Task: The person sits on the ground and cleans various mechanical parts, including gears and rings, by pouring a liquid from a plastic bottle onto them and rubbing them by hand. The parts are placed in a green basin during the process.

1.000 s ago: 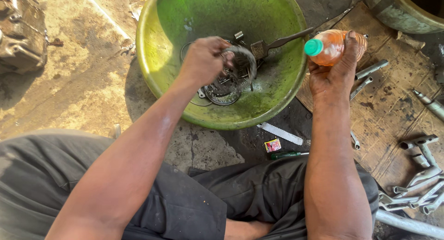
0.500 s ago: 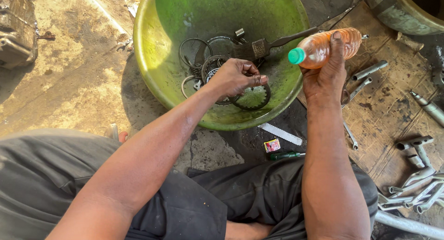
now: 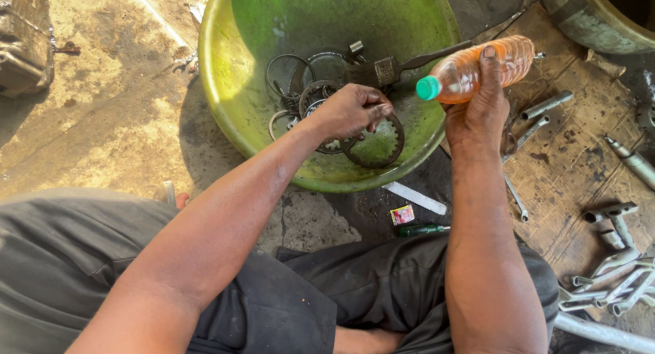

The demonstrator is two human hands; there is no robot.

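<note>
The left hand point(image 3: 351, 112) grips a toothed ring point(image 3: 375, 141) inside the green basin point(image 3: 232, 88), among other rings and a brush point(image 3: 389, 69). The right hand point(image 3: 481, 112) holds an orange bottle point(image 3: 477, 66) tilted over the basin's rim. Wrenches point(image 3: 614, 272) lie to the right.

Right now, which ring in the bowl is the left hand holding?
The toothed ring nearest the person, pinched by the left hand; the other rings lie untouched further back.
</note>
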